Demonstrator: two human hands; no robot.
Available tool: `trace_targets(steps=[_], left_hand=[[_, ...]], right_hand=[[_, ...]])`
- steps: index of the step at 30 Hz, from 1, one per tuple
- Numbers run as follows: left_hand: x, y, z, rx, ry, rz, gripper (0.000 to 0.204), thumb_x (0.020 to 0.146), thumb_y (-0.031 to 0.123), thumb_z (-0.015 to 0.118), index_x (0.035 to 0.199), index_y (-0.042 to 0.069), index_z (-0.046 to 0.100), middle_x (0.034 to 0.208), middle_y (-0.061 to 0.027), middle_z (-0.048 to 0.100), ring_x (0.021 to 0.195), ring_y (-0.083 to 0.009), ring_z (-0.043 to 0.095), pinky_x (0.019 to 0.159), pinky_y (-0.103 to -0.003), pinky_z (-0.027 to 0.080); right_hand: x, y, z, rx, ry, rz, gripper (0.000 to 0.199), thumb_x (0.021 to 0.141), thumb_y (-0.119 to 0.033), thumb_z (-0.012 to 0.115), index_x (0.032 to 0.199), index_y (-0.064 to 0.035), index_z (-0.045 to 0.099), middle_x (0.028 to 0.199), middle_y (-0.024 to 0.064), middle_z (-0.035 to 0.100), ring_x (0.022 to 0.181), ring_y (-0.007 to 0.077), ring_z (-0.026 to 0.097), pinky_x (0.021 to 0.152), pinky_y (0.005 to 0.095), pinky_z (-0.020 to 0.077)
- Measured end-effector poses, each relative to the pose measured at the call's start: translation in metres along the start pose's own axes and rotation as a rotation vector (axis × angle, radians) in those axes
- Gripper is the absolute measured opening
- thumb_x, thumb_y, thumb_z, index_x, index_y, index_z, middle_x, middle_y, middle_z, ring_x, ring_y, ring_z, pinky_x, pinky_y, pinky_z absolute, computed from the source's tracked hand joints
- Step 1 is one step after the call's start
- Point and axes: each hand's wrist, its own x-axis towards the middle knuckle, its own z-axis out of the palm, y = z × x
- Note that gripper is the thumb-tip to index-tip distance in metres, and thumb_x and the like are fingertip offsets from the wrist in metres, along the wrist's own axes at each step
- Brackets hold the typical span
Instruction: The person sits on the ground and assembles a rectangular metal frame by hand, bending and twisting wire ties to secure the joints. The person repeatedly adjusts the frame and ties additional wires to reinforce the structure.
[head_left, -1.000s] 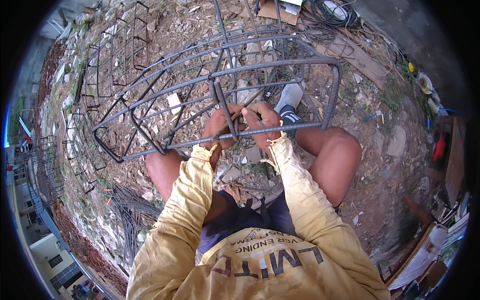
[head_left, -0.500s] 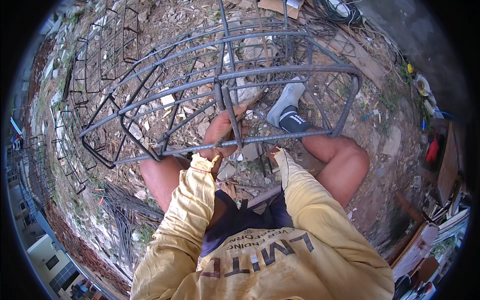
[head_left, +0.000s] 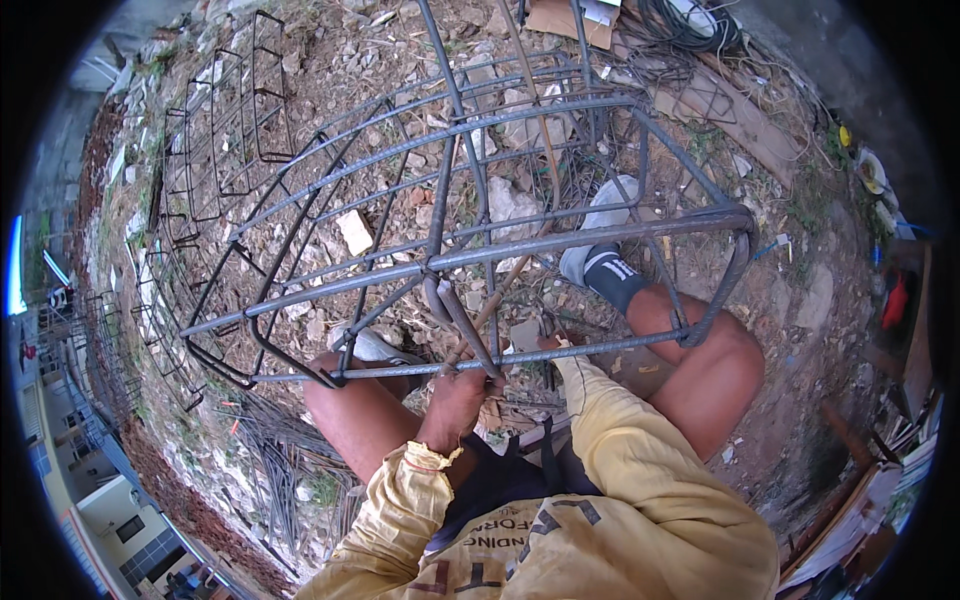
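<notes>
A long cage of ribbed steel bars point(head_left: 590, 236), joined by bent rebar stirrups point(head_left: 262, 345), stretches across in front of me above my legs. My left hand point(head_left: 458, 405) is closed around the near lower rebar, where the hooked end of a stirrup point(head_left: 465, 325) comes down to it. Whether a tie wire is between these fingers cannot be made out. Just right of it, below the same bar, my right hand point(head_left: 556, 341) is closed on a slim dark metal tool point(head_left: 547, 374), largely hidden by the hand and sleeve.
More rebar cages point(head_left: 225, 130) stand at the far left. A bundle of thin rods point(head_left: 285, 445) lies by my left knee. Stones and debris cover the ground. Coiled cable point(head_left: 690, 25), cardboard point(head_left: 570, 22) and a plank point(head_left: 740, 130) lie at the far right.
My left hand has drawn back from the stirrup to the near lower bar. In view, the cage has shifted nearer and slightly right. The right hand remains close by.
</notes>
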Motion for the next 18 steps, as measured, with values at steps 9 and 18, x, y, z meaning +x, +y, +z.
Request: trace_targets(steps=[9, 18], left_hand=[[-0.065, 0.028, 0.022, 0.693, 0.077, 0.824, 0.018, 0.088, 0.016, 0.073, 0.088, 0.002, 0.062, 0.071, -0.0046, 0.059, 0.062, -0.0175, 0.055, 0.059, -0.032, 0.044], [-0.097, 0.101, 0.015, 1.390, 0.302, 1.232, 0.063, 0.079, 0.031, 0.078, 0.129, 0.005, 0.050, 0.114, -0.0171, 0.060, 0.097, -0.0383, 0.061, 0.080, -0.045, 0.050]], right_hand=[[-0.031, -0.026, -0.045, 0.269, 0.301, -0.163, 0.028, 0.099, -0.029, 0.054, 0.109, -0.0051, 0.063, 0.093, 0.0189, 0.065, 0.083, 0.0345, 0.064, 0.071, 0.0438, 0.0488], [-0.112, -0.032, -0.147, 0.725, 0.647, -0.342, 0.034, 0.099, -0.033, 0.052, 0.107, -0.0013, 0.060, 0.097, 0.0261, 0.061, 0.092, 0.0448, 0.058, 0.081, 0.0506, 0.0457]])
